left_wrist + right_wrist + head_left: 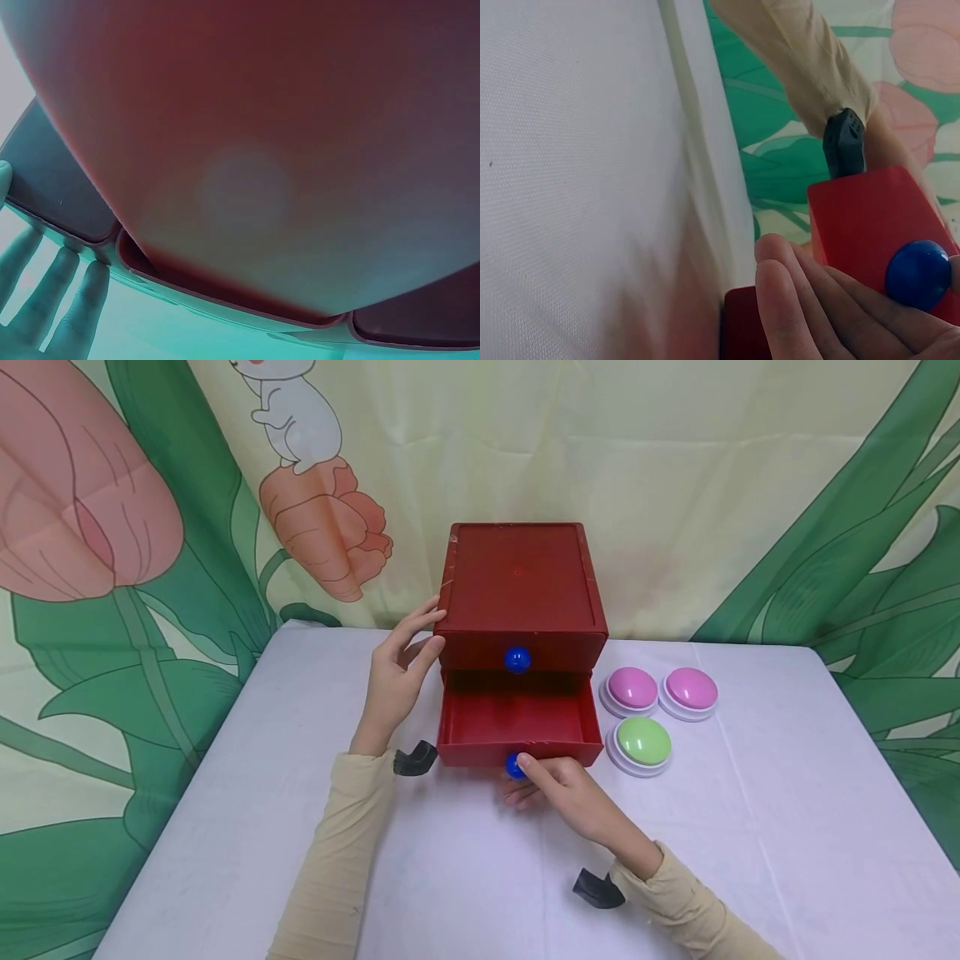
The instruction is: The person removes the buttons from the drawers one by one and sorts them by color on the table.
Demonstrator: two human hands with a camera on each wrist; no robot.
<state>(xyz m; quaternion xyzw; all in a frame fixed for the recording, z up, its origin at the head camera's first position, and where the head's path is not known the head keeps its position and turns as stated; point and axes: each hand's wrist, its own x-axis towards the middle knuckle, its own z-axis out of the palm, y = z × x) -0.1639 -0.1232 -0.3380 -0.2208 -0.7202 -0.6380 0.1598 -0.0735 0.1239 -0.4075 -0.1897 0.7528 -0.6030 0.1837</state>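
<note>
A dark red two-drawer cabinet (517, 577) stands at the back of the table. Its lower drawer (517, 754) is pulled out, and the bare red floor inside shows. My right hand (573, 797) pinches that drawer's round blue knob (919, 276) with the thumb and the side of the index finger; the other fingers extend below it. Against the cabinet's left side rests my left hand (395, 681), fingers extended and thumb near the front corner. The upper drawer, with its own blue knob (517, 660), is closed. In the left wrist view a large red surface fills most of the picture.
Right of the cabinet sit two pink push-button domes, one nearer (632, 688) and one farther right (692, 689), with a green dome (643, 742) in front of them. A white cloth covers the table (750, 860). Behind hangs a printed curtain (675, 502). Black wrist mounts stick out beside both sleeves.
</note>
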